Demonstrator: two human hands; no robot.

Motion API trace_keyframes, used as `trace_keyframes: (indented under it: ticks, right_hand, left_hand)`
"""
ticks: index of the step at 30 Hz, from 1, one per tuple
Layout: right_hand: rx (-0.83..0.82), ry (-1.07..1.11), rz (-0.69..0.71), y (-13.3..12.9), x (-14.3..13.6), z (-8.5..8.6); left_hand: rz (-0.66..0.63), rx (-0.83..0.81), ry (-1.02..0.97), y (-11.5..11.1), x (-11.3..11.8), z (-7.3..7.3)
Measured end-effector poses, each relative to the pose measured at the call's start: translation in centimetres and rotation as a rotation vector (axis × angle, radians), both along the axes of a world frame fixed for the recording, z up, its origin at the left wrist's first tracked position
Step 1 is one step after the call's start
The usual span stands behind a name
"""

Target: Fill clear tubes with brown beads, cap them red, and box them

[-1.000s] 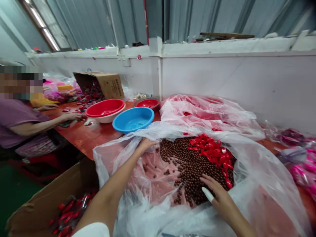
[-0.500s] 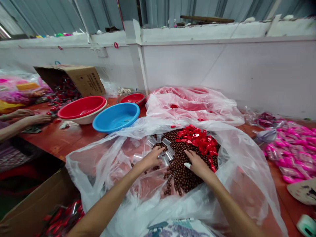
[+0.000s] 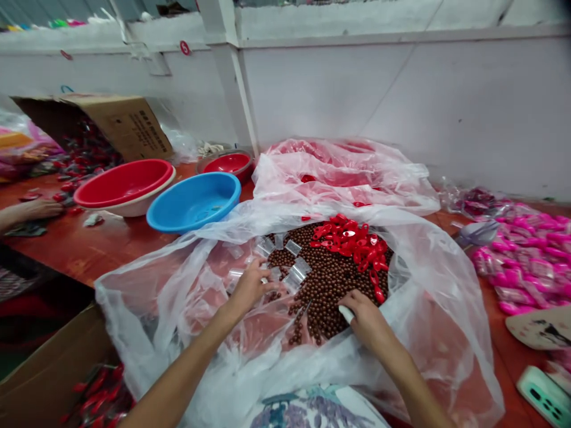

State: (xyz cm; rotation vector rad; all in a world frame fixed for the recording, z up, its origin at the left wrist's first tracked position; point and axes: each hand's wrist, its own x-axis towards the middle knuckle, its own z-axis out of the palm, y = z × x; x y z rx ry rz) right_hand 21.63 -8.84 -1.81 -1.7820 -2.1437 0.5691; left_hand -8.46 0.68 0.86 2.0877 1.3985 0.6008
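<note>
Brown beads (image 3: 328, 285) lie heaped on a clear plastic sheet (image 3: 446, 309). Short clear plastic tubes (image 3: 298, 270) rest on their left side, and shiny red plastic pieces (image 3: 352, 238) on the far right side. My left hand (image 3: 250, 288) is over the left edge of the heap, beside the tubes, with thumb and fingers apart. At the near right edge of the beads is my right hand (image 3: 363, 315), its fingers curled down. A white covering is on one of its digits. Whatever those fingers may hold is hidden.
A blue basin (image 3: 194, 202) and a red basin (image 3: 127, 181) stand at left, before a cardboard box (image 3: 127, 125). Pink packets (image 3: 530, 255) and a phone (image 3: 544, 395) lie at right. Another person's hand (image 3: 35, 211) works at far left.
The view has tilted down and shifted right. My left hand has moved left, away from the tubes nearest the beads. My right hand has drawn nearer to me and its fingers have curled.
</note>
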Motion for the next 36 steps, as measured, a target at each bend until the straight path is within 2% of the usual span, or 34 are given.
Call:
trace_keyframes:
  ticks: [2, 5, 7, 9, 13, 18, 22, 25, 28, 30, 34, 36]
  right_hand:
    - [0.109, -0.085, -0.164, 1.3, 1.7, 0.6]
    - [0.184, -0.181, -0.362, 3.4, 4.2, 1.3]
    - [0.184, -0.248, -0.402, 4.6, 5.0, 1.2]
    - [0.190, -0.317, -0.370, 5.4, 5.0, 0.8]
    - [0.214, -0.354, -0.233, 5.8, 4.2, -0.1]
    - [0.245, -0.256, -0.165, 4.9, 4.8, -0.3]
    - [0.195, -0.124, -0.150, 3.9, 5.6, -0.5]
    - [0.194, -0.045, -0.143, 3.1, 5.8, -0.5]
    - [0.245, 0.052, -0.178, 1.9, 5.4, -0.1]
    - [0.260, 0.126, -0.250, 1.1, 5.1, 0.1]
    - [0.250, 0.213, -0.441, 0.2, 4.7, -0.1]
    - [0.254, 0.226, -0.457, 0.2, 4.6, -0.4]
  left_hand:
    - [0.042, -0.032, -0.080, -0.5, 0.2, 0.8]
    - [0.105, -0.279, -0.277, -1.8, 1.4, 1.7]
    - [0.115, -0.448, -0.391, -3.0, 2.7, 1.7]
    - [0.091, -0.524, -0.444, -4.1, 4.0, 1.2]
    - [0.001, -0.504, -0.411, -5.5, 5.5, -0.3]
    - [-0.095, -0.546, -0.264, -5.1, 5.7, -2.1]
    - [-0.067, -0.470, -0.124, -4.3, 6.6, -3.1]
    - [-0.023, -0.461, -0.046, -3.8, 7.9, -3.2]
    - [-0.031, -0.479, -0.079, -3.4, 9.2, -3.1]
    - [-0.046, -0.482, -0.126, -3.1, 10.1, -3.2]
    - [-0.051, -0.484, -0.194, -3.1, 11.5, -4.0]
    - [-0.050, -0.496, -0.228, -3.3, 12.0, -4.5]
